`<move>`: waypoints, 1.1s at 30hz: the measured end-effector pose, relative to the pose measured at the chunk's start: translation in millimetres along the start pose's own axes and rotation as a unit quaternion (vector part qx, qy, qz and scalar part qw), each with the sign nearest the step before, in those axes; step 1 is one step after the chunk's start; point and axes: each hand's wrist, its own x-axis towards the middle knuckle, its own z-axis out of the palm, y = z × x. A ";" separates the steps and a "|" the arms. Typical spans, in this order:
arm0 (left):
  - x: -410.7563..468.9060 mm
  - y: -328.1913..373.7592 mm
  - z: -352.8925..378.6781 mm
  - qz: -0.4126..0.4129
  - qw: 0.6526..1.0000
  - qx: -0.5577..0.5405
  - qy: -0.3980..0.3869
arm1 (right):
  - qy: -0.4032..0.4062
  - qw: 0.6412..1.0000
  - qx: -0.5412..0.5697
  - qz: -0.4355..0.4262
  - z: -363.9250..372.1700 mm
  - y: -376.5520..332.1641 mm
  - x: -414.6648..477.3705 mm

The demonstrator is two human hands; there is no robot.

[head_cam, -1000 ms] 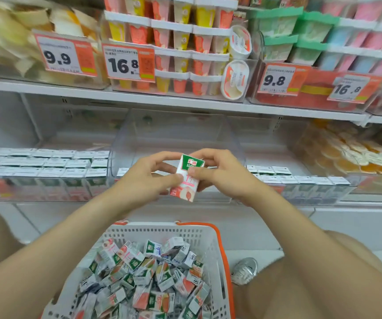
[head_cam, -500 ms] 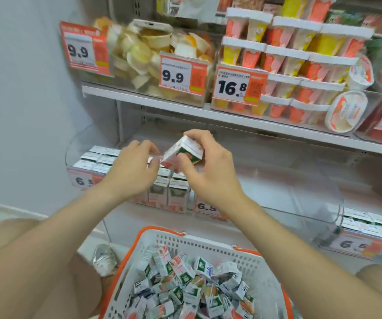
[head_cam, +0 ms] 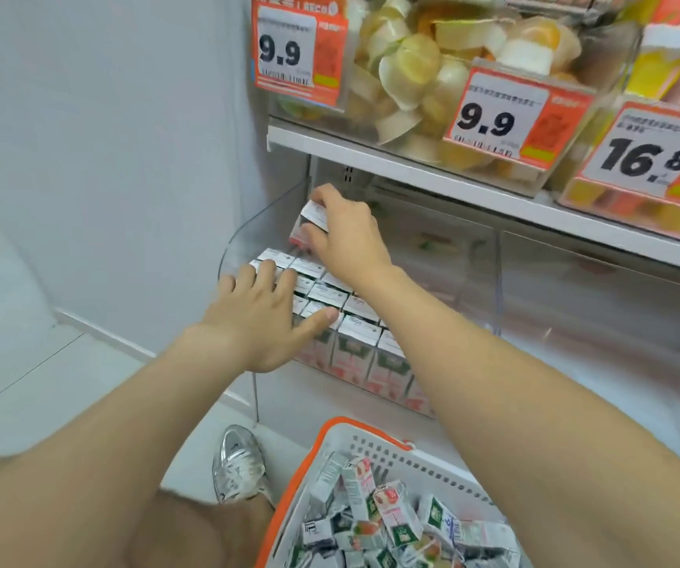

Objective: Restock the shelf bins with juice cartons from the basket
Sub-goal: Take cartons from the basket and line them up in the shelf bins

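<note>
- The right hand (head_cam: 346,235), at centre frame, grips a small juice carton (head_cam: 309,221) with curled fingers and thumb. The carton is a box with a white top and a pink-red side, tilted, and held just above the back of the clear bin (head_cam: 236,239).
- The left hand (head_cam: 260,317) lies flat with its fingers spread and straight, resting on the tops of the packed cartons (head_cam: 357,323) and holding nothing.
- The packed cartons stand upright in tight rows. Their flat white tops are printed, and their fronts are green and pink.
- The bin is see-through plastic with a curved side wall. It sits under a white shelf (head_cam: 453,182).
- At lower right is the basket (head_cam: 375,448), white perforated plastic with an orange rim. It holds loose cartons (head_cam: 389,516) heaped at all angles.
- The right forearm crosses in front of the bin's right part and hides some cartons there.
- Above the shelf, a clear tub holds glossy fruit cups (head_cam: 408,63) in yellow and white.
- Orange-bordered price tags read 9.9 (head_cam: 285,51), 9.9 (head_cam: 490,116) and 16.8 (head_cam: 645,157).
- A silvery laced shoe (head_cam: 238,465) rests on the floor beside the basket.
- A plain pale wall (head_cam: 104,137) fills the upper left of the frame, above a light tiled floor (head_cam: 23,383).
</note>
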 end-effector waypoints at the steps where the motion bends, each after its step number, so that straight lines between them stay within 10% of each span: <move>1: -0.2 -0.8 3.5 -0.001 1.000 -0.003 0.005 | -0.023 0.999 0.015 0.032 8.6 -1.9 10.5; 10: 0.0 -2.0 9.0 -0.004 1.000 0.019 0.017 | -0.219 0.967 0.073 0.103 40.1 -0.1 37.3; 23: -59.7 61.6 4.5 0.056 0.990 -0.065 0.114 | 0.117 0.990 0.079 -0.028 -51.8 -20.0 -146.4; 27: -89.2 89.3 27.1 0.111 0.982 -0.144 -0.057 | 0.042 0.997 0.054 -0.041 -61.2 5.5 -224.4; 33: -92.4 113.0 90.0 0.176 0.927 0.032 -0.331 | -0.229 0.967 -0.029 0.106 -21.4 82.5 -301.9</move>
